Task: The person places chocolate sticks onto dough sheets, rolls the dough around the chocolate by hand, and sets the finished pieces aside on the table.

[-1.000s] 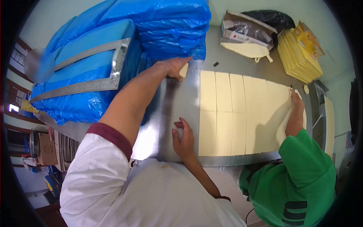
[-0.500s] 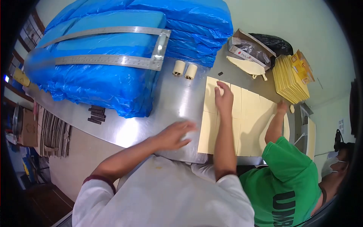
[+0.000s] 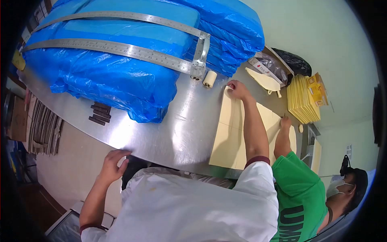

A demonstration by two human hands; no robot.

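A pale yellow dough sheet [image 3: 225, 139], marked into rectangles by cut lines, lies on the metal table. My right hand [image 3: 238, 89] is at its far left corner, fingers curled in a pinch on the dough's edge; whatever lies under the fingertips is hidden. Off the dough, my left hand [image 3: 115, 164] hovers by the table's near edge, thumb and fingers apart and nothing in it. Beyond my right hand sits a small rolled dough piece [image 3: 210, 79] with dark ends showing. Several dark brown sticks, probably chocolate [image 3: 100, 113], lie at the left.
Big blue plastic-wrapped stacks [image 3: 121, 80] with a metal ruler frame [image 3: 161, 60] on top fill the far left. A co-worker's hand [image 3: 285, 122] touches the dough's right side. Behind are a dough scrap [image 3: 264, 80], a cardboard box [image 3: 268, 66] and a yellow stack [image 3: 300, 101].
My right hand has moved to the dough's far left corner and closed there. My left hand has drawn back toward the near edge. The view has shifted; the ruler frame hides one roll.
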